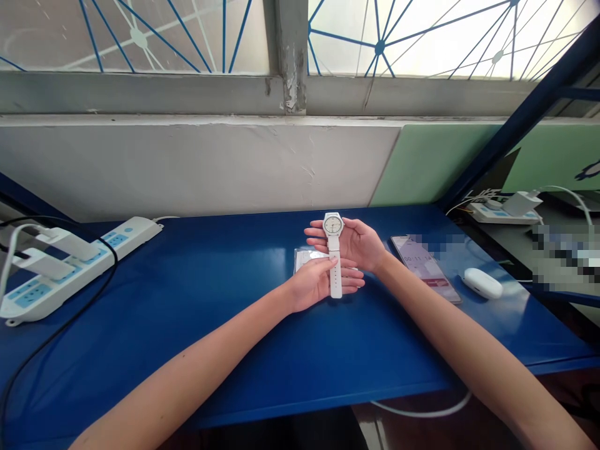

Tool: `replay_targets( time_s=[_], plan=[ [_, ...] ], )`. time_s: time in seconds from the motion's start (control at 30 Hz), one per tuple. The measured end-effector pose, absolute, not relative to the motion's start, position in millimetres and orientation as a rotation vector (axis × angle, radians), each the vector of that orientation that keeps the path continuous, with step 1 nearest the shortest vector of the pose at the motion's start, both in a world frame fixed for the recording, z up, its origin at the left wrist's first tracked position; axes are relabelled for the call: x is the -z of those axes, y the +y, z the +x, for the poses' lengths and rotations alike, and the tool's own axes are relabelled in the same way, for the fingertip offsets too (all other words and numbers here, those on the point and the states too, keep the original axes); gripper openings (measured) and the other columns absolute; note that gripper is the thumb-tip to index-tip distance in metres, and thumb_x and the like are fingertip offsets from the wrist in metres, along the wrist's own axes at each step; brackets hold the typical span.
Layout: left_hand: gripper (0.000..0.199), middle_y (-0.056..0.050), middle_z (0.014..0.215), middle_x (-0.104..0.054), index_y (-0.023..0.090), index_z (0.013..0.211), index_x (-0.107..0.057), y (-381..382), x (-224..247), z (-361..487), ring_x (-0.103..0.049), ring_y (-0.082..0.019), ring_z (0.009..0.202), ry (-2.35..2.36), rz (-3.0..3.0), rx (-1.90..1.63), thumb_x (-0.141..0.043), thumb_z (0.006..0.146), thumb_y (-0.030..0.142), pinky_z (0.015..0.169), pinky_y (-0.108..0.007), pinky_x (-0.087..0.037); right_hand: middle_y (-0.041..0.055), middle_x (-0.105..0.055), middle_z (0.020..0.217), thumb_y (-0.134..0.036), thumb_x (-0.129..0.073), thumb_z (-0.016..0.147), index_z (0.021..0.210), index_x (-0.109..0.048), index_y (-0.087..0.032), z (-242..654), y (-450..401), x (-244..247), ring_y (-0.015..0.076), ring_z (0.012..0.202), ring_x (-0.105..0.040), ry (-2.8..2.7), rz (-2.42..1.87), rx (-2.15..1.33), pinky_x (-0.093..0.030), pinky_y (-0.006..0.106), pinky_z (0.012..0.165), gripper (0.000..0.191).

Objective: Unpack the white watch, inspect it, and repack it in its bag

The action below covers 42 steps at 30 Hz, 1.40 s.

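A white wristwatch [333, 225] with a round pale dial is held up over the blue desk [225, 312], its strap hanging straight toward me. My left hand [312, 284] pins the perforated strap between its thumb and the fingers stretched out behind it. Palm up, my right hand [363, 244] lies behind the watch head with its fingers extended and apart; whether they bear its weight I cannot tell. Partly hidden beneath my left hand is a clear plastic packet [304, 255] with something white inside.
To the right lie a phone [426, 269] showing a timer and a white earbud case [482, 283]. On the left sits a long power strip [134, 234] with chargers and a black cable [70, 319]. A second power strip [504, 214] stands beyond the blue frame bar [506, 125].
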<state>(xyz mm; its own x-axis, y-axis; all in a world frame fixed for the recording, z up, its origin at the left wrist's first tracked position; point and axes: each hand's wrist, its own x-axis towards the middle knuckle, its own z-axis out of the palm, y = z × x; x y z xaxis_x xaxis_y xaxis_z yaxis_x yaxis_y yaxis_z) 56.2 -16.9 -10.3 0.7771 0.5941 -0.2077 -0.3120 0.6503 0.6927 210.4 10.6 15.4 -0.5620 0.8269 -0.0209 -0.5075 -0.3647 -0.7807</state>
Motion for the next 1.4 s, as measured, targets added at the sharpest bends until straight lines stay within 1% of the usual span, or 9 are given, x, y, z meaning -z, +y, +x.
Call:
replay_targets(
  time_s=[0.17,0.3,0.47,0.6,0.67,0.8,0.97,1.17,1.4],
  plan=[
    [0.028,-0.021,0.105,-0.069,0.004,0.104,-0.065,-17.7,8.3,52.7,-0.069,-0.029,0.096,0.392,0.700,-0.537,-0.045,0.097,0.022,0.094,-0.046,-0.047,0.0132,-0.064,0.125,-0.033,-0.023,0.092,0.126,-0.055,-0.010,213.2,11.4,-16.7,0.0214,0.111,-0.063,-0.967,-0.541,-1.996,-0.039,0.040,0.106,0.052],
    [0.025,-0.015,0.093,-0.069,0.006,0.103,-0.065,-18.7,5.0,52.2,-0.070,-0.026,0.088,0.386,0.715,-0.546,-0.049,0.096,0.023,0.091,-0.045,-0.049,0.0125,-0.067,0.121,-0.033,-0.024,0.095,0.124,-0.056,-0.011,216.7,12.5,-18.8,0.0201,0.107,-0.064,-0.974,-0.554,-1.994,-0.044,0.038,0.102,0.049],
    [0.022,-0.010,0.083,-0.066,0.009,0.103,-0.064,-20.4,1.3,51.6,-0.067,-0.020,0.077,0.452,0.789,-0.609,-0.056,0.094,0.027,0.083,-0.041,-0.051,0.0084,-0.072,0.103,-0.035,-0.034,0.099,0.113,-0.063,-0.013,216.5,13.7,-16.9,0.0144,0.088,-0.068,-0.950,-0.553,-1.908,-0.055,0.025,0.082,0.040],
    [0.018,-0.007,0.082,-0.065,0.011,0.106,-0.063,-21.0,-3.7,51.8,-0.066,-0.016,0.072,0.504,0.829,-0.644,-0.060,0.091,0.022,0.080,-0.036,-0.051,0.0014,-0.070,0.077,-0.030,-0.055,0.092,0.095,-0.067,-0.017,210.6,13.5,-14.5,0.0111,0.070,-0.068,-0.841,-0.659,-1.652,-0.056,0.019,0.066,0.018],
    [0.019,-0.008,0.082,-0.066,0.010,0.106,-0.063,-20.5,-6.4,51.5,-0.066,-0.017,0.071,0.489,0.822,-0.637,-0.056,0.094,0.023,0.078,-0.035,-0.052,-0.0003,-0.069,0.073,-0.030,-0.062,0.088,0.088,-0.067,-0.019,207.0,15.2,-14.3,0.0109,0.064,-0.066,-0.823,-0.695,-1.580,-0.055,0.019,0.060,0.011],
    [0.025,-0.013,0.087,-0.069,0.007,0.107,-0.064,-18.3,-8.3,50.4,-0.068,-0.019,0.073,0.438,0.830,-0.580,-0.048,0.097,0.023,0.076,-0.035,-0.052,0.0014,-0.072,0.081,-0.033,-0.061,0.089,0.094,-0.068,-0.020,199.2,22.4,-15.1,0.0132,0.072,-0.068,-0.917,-0.676,-1.610,-0.057,0.024,0.071,0.016],
    [0.026,-0.017,0.097,-0.070,0.006,0.107,-0.064,-17.6,-4.9,50.4,-0.071,-0.025,0.085,0.402,0.791,-0.559,-0.045,0.099,0.021,0.085,-0.041,-0.052,0.0060,-0.073,0.095,-0.040,-0.038,0.098,0.109,-0.065,-0.018,194.4,24.0,-16.7,0.0167,0.088,-0.069,-1.001,-0.611,-1.815,-0.056,0.029,0.081,0.036],
    [0.024,-0.022,0.110,-0.068,0.006,0.107,-0.065,-18.2,-4.7,49.6,-0.068,-0.031,0.101,0.408,0.798,-0.537,-0.052,0.096,0.023,0.096,-0.047,-0.046,0.0073,-0.069,0.114,-0.028,-0.035,0.096,0.124,-0.055,-0.019,202.3,16.9,-21.4,0.0181,0.099,-0.067,-1.058,-0.518,-1.962,-0.053,0.034,0.089,0.036],
    [0.029,-0.026,0.116,-0.065,0.002,0.106,-0.066,-14.3,-3.0,47.1,-0.065,-0.033,0.106,0.434,0.826,-0.489,-0.049,0.098,0.023,0.101,-0.048,-0.043,0.0088,-0.057,0.136,-0.024,-0.035,0.095,0.125,-0.054,-0.018,202.8,22.1,-16.0,0.0191,0.114,-0.061,-1.052,-0.490,-1.961,-0.047,0.035,0.099,0.036]
  ],
)
